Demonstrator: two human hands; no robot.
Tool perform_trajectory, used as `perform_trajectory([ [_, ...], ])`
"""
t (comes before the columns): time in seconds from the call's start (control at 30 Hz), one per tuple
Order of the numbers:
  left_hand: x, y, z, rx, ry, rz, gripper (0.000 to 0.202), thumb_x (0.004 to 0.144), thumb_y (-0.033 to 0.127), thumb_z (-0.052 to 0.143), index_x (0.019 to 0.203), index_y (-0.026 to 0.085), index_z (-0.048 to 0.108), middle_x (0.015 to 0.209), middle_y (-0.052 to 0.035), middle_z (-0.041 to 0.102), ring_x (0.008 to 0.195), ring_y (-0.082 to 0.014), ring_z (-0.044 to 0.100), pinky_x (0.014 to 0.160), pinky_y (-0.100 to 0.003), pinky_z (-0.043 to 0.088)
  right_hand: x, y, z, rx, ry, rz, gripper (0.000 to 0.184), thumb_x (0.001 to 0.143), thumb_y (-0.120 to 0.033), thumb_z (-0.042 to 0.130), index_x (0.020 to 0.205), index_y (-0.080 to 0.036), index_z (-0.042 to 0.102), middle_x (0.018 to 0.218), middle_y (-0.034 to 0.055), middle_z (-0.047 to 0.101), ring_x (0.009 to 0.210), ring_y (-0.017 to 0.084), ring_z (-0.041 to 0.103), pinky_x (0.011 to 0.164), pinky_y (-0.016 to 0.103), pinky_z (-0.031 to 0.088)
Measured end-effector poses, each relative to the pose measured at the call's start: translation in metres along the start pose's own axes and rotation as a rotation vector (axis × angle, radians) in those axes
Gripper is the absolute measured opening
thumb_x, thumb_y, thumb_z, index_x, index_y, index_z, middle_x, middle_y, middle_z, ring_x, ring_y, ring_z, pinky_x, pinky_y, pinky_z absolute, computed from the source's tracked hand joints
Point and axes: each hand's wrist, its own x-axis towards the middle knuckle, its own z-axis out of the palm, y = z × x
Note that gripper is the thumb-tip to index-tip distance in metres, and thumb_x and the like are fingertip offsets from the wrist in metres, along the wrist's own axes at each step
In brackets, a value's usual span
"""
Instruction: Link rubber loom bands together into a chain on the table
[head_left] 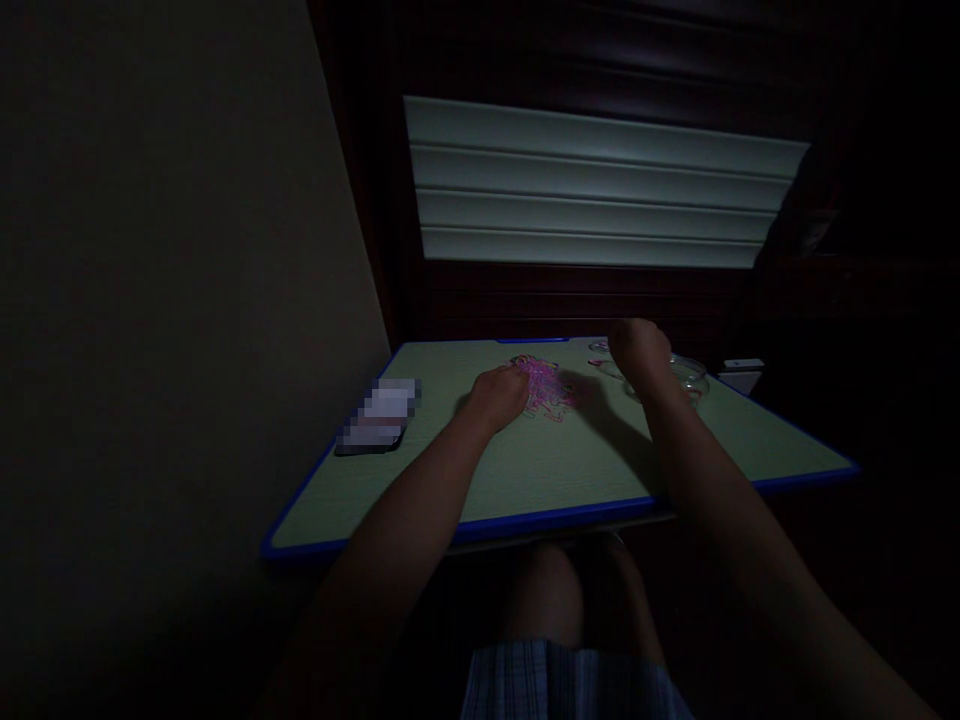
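A heap of small pink and coloured paper clips lies on a pale green table with a blue rim. My left hand rests at the heap's left edge, fingers curled in against the clips. My right hand hovers over a clear glass bowl at the far right of the table, fingers bunched downward. What either hand pinches is too dark and small to make out.
A dark phone with a blurred light patch lies near the table's left edge. A wall stands on the left, dark wood and a pale slatted panel behind. A small white object sits beyond the bowl. My knees are under the near edge.
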Motion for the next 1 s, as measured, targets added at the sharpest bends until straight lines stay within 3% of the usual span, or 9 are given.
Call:
perform_trajectory([
  [0.5,0.000,0.000,-0.005,-0.021,-0.015,-0.011,0.031,0.086,0.027,0.028,0.091,0.013,0.056,0.094,-0.0093,0.061,0.089,-0.0168,0.056,0.076,-0.028,0.043,-0.001,-0.028,0.050,0.328,-0.249,-0.478,0.025,0.074,-0.022,0.044,0.082,-0.014,0.066,0.080,0.0059,0.066,0.070,0.012,0.058,0.061,0.018,0.036],
  [0.77,0.000,0.001,-0.006,-0.028,-0.028,-0.032,0.030,0.085,0.027,0.030,0.091,0.013,0.056,0.093,-0.0094,0.060,0.088,-0.0170,0.056,0.076,-0.028,0.044,-0.002,-0.023,0.060,0.359,-0.178,-0.385,0.026,0.075,-0.022,0.043,0.086,-0.015,0.065,0.083,0.0063,0.066,0.074,0.014,0.058,0.064,0.021,0.038],
  [1.0,0.000,-0.002,-0.001,-0.008,0.005,0.003,0.028,0.084,0.026,0.030,0.089,0.014,0.055,0.093,-0.0080,0.061,0.087,-0.0177,0.056,0.074,-0.028,0.044,0.000,-0.024,0.069,0.367,-0.234,-0.320,0.028,0.075,-0.021,0.044,0.095,-0.016,0.063,0.089,0.0075,0.066,0.077,0.015,0.059,0.067,0.021,0.040],
])
